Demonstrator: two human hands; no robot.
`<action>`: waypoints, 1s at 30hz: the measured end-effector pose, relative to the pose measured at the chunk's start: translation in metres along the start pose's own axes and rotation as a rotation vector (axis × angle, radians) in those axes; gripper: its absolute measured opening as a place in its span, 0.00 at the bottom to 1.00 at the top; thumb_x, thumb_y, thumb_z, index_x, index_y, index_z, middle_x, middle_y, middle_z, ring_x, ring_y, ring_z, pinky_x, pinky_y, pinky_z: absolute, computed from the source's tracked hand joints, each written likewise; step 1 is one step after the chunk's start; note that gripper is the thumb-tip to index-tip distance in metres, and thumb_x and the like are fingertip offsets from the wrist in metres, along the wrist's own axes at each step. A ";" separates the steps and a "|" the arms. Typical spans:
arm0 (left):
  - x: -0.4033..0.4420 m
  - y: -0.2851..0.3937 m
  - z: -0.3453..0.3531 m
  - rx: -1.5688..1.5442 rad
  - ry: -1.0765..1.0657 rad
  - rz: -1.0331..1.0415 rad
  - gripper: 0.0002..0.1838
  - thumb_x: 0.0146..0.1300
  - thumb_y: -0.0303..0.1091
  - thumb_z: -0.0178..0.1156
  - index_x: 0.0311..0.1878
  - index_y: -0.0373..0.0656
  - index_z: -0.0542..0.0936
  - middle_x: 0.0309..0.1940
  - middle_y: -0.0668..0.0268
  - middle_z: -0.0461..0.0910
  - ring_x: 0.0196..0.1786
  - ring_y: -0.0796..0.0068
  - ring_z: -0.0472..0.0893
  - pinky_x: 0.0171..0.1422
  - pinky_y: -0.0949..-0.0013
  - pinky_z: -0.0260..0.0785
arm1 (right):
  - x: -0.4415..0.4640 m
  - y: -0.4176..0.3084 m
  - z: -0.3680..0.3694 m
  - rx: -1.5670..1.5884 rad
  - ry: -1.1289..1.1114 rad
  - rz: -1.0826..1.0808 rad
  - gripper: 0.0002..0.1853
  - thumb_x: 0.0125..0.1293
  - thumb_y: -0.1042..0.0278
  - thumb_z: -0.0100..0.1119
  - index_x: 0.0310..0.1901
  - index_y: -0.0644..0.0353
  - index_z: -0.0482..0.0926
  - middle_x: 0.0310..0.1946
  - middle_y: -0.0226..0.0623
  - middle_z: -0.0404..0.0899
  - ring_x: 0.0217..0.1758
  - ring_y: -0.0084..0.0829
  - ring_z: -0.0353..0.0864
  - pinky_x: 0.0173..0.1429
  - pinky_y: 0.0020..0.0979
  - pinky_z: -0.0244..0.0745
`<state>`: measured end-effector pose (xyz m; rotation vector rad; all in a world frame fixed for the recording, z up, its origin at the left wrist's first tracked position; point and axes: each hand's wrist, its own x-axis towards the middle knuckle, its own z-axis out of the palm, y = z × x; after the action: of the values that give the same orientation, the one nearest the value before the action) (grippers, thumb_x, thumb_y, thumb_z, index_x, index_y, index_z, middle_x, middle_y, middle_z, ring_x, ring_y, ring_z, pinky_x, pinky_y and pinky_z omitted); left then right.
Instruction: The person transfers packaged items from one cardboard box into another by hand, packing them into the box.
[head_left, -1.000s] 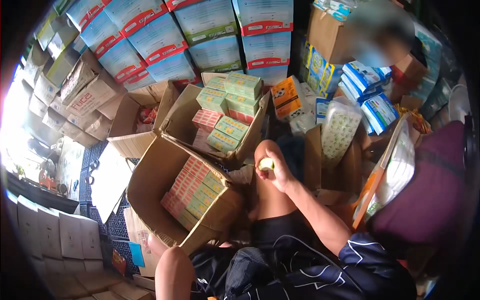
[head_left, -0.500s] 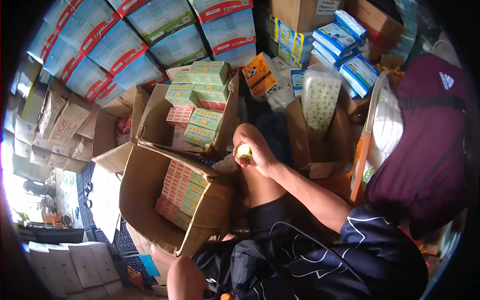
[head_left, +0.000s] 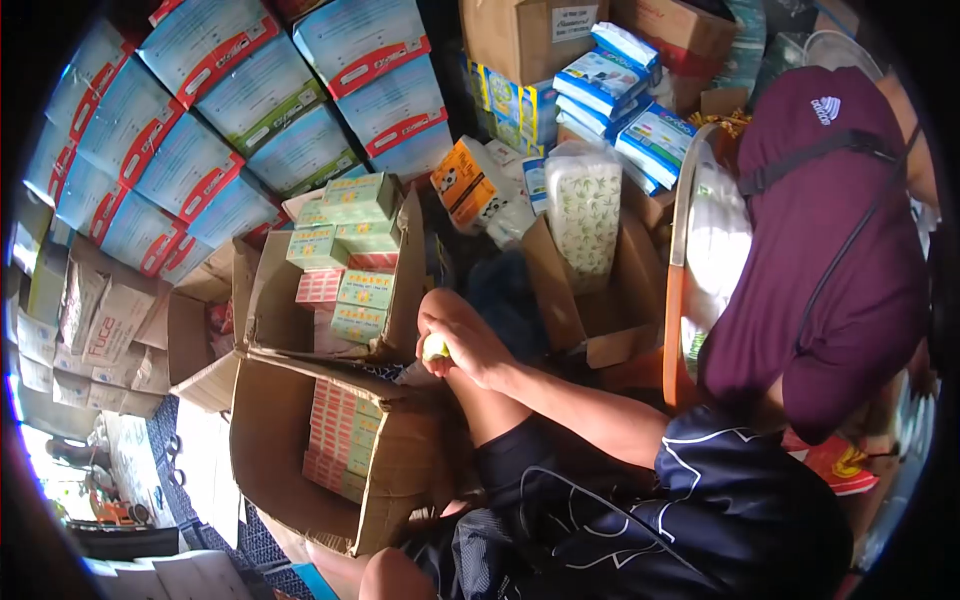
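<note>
My right hand (head_left: 465, 350) is closed around a small pale yellow-green piece of fruit (head_left: 436, 347), just above my bent right knee (head_left: 445, 312). Fingers cover much of the fruit, and its exact kind cannot be made out. Close to the hand stand two open cardboard cartons. One carton (head_left: 265, 285) holds several small green boxes (head_left: 358, 198) along with red-and-white ones. The nearer carton (head_left: 262, 440) contains rows of red-and-white boxes (head_left: 327, 432) and green boxes at its side. My left hand is out of view.
Blue-and-red cartons (head_left: 205, 130) are stacked at the upper left. Blue-and-white packs (head_left: 605, 80) lie near an open carton holding a leaf-patterned pack (head_left: 585, 210). At right, a person in a maroon top (head_left: 820, 250) is beside an orange-edged round container (head_left: 676, 330).
The camera view has swung, so most things sit further left. My right hand stays over the knee with the fruit, now turned so less of it shows.
</note>
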<state>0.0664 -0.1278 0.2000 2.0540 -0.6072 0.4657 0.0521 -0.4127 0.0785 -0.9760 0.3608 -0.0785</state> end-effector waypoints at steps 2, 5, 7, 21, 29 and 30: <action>0.001 0.000 0.002 -0.002 -0.006 0.001 0.17 0.59 0.32 0.63 0.51 0.37 0.76 0.51 0.57 0.75 0.53 0.65 0.74 0.56 0.63 0.68 | -0.003 0.001 0.003 0.008 0.008 0.004 0.27 0.74 0.46 0.37 0.31 0.61 0.77 0.19 0.34 0.76 0.20 0.23 0.74 0.28 0.24 0.71; 0.003 0.002 0.007 -0.011 0.000 -0.008 0.17 0.59 0.32 0.63 0.51 0.38 0.75 0.51 0.57 0.74 0.54 0.65 0.74 0.57 0.63 0.68 | -0.005 0.001 0.007 0.011 0.000 -0.019 0.29 0.74 0.42 0.38 0.29 0.60 0.76 0.18 0.33 0.75 0.19 0.22 0.72 0.27 0.23 0.69; 0.003 0.003 0.006 -0.012 -0.005 -0.006 0.18 0.60 0.32 0.63 0.51 0.38 0.75 0.52 0.57 0.74 0.54 0.65 0.73 0.57 0.63 0.68 | -0.003 0.001 0.007 0.065 0.044 -0.023 0.31 0.73 0.39 0.39 0.27 0.60 0.76 0.16 0.31 0.73 0.17 0.22 0.70 0.26 0.23 0.67; 0.041 0.047 -0.035 -0.136 0.245 0.186 0.19 0.61 0.33 0.63 0.54 0.38 0.74 0.55 0.57 0.72 0.57 0.66 0.71 0.59 0.63 0.67 | 0.004 0.001 0.002 0.119 0.048 0.007 0.21 0.71 0.51 0.45 0.31 0.61 0.76 0.22 0.37 0.79 0.19 0.26 0.77 0.23 0.24 0.72; 0.183 0.085 0.044 -0.411 0.184 0.215 0.20 0.61 0.33 0.63 0.55 0.38 0.73 0.57 0.56 0.71 0.59 0.66 0.70 0.61 0.63 0.66 | -0.001 -0.002 0.004 0.016 -0.019 0.043 0.28 0.73 0.43 0.40 0.30 0.61 0.78 0.18 0.34 0.77 0.20 0.22 0.74 0.27 0.22 0.70; 0.200 0.073 0.072 -0.502 0.097 0.133 0.30 0.56 0.39 0.69 0.59 0.39 0.70 0.59 0.57 0.70 0.60 0.65 0.69 0.63 0.60 0.64 | 0.000 -0.003 0.005 0.023 -0.014 0.048 0.29 0.74 0.43 0.36 0.31 0.61 0.76 0.18 0.33 0.76 0.20 0.22 0.74 0.27 0.22 0.69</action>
<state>0.1914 -0.2704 0.3206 1.5142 -0.7224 0.4350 0.0539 -0.4103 0.0835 -0.9440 0.3691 -0.0321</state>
